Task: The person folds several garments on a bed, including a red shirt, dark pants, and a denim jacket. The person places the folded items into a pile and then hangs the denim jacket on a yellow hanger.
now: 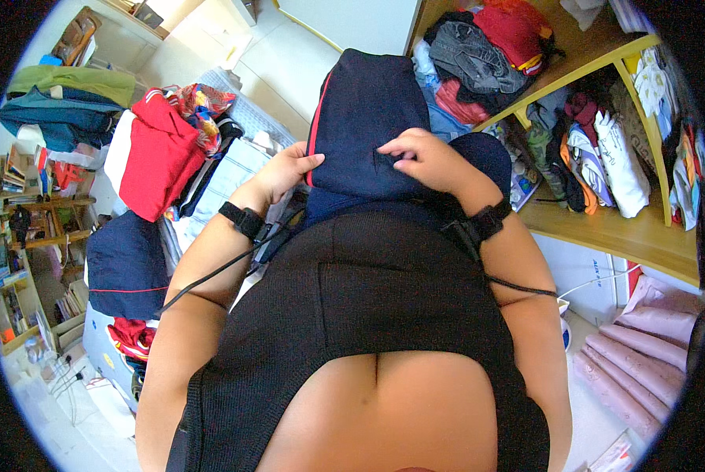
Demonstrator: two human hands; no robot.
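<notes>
A folded dark navy garment (367,118) with a red stripe along its left edge lies over my lap and knees. My left hand (290,168) grips that striped edge, thumb on top and the other fingers mostly hidden. Over the right part of the same garment is my right hand (420,156), fingers bent and apart from the thumb. Small creases show in the cloth by its fingertips; whether they press on it is hard to tell. Both wrists wear black straps with cables.
At left, a red and white garment (158,147) and a folded navy garment (127,265) lie on piled clothes. At right stands a wooden wardrobe shelf (612,248) with clothes in its compartments. A pink curtain (636,360) hangs lower right; bookshelves (51,203) stand far left.
</notes>
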